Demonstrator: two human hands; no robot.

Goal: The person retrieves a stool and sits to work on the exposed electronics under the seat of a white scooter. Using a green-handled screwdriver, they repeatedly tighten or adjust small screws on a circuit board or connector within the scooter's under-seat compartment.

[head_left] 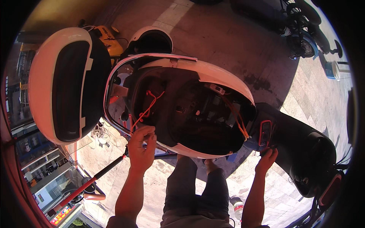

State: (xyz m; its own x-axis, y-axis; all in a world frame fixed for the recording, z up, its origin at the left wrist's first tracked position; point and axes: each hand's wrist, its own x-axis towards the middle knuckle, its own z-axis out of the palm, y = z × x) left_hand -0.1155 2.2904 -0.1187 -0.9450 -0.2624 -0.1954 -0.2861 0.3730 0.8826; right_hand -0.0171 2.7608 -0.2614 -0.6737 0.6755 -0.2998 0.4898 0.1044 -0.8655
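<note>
A white scooter body [228, 81] stands in front of me, its dark under-seat compartment [197, 131] open. Inside are orange-brown wires [237, 119] and a small white box [215, 88]. My left hand [141, 146] is at the compartment's near left edge, fingers pinched at the lower end of a red wire [152, 102] that runs out of the hollow. Beside the compartment's right end is my right hand [267, 161], its fingers closed together against the dark edge of the scooter; what they hold is hidden. Just beyond it lies a black, red-rimmed oblong thing [265, 133].
The scooter's seat part [36, 89] is raised at the left, behind a chrome rail [110, 81]. A yellow machine [108, 40] and a white helmet-like shell [137, 36] stand beyond. A red-and-black pole [108, 167] slants at lower left. Another two-wheeler [304, 41] is far right.
</note>
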